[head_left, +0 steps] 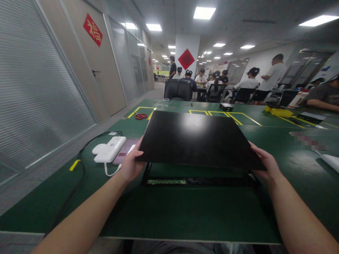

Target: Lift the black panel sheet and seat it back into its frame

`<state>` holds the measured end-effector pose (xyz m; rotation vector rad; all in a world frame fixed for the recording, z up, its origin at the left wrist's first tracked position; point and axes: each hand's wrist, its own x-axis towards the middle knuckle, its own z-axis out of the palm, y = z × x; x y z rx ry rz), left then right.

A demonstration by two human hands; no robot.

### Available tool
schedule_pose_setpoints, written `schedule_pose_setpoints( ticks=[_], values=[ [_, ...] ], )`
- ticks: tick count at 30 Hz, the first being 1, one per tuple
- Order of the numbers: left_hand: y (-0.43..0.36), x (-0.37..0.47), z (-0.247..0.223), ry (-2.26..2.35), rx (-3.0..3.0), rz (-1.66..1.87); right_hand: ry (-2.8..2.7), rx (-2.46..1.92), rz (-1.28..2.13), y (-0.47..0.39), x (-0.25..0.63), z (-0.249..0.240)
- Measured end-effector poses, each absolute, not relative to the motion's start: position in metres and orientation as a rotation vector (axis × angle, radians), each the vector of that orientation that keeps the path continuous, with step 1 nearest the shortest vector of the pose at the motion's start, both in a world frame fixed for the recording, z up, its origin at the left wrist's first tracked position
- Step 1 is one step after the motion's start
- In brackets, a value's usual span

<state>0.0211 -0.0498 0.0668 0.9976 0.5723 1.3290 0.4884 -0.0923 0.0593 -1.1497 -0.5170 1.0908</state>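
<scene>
As forearms (91, 210) angle forward, left grip (133, 163) and right grip (268, 163) firmly clasp a black panel (190, 141); thumbs (137, 153) uppermost.

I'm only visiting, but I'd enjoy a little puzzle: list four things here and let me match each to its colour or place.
1. panel
2. scissors
3. cup
4. circuit board

A. see-through, on the table
B. green, along the dark frame's near edge
C. black, held by left hand and right hand
D. red-handled, near yellow tape

Pairs: 1-C, 2-D, 3-A, 4-B
</scene>
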Motion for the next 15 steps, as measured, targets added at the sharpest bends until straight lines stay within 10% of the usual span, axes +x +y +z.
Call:
schedule_pose_setpoints(
  ticks=[15],
  values=[
    [-0.044,0.02,0.061,0.661,1.095,1.25,-0.143,-1.169,1.071,-0.109,0.479,0.076]
  ],
)
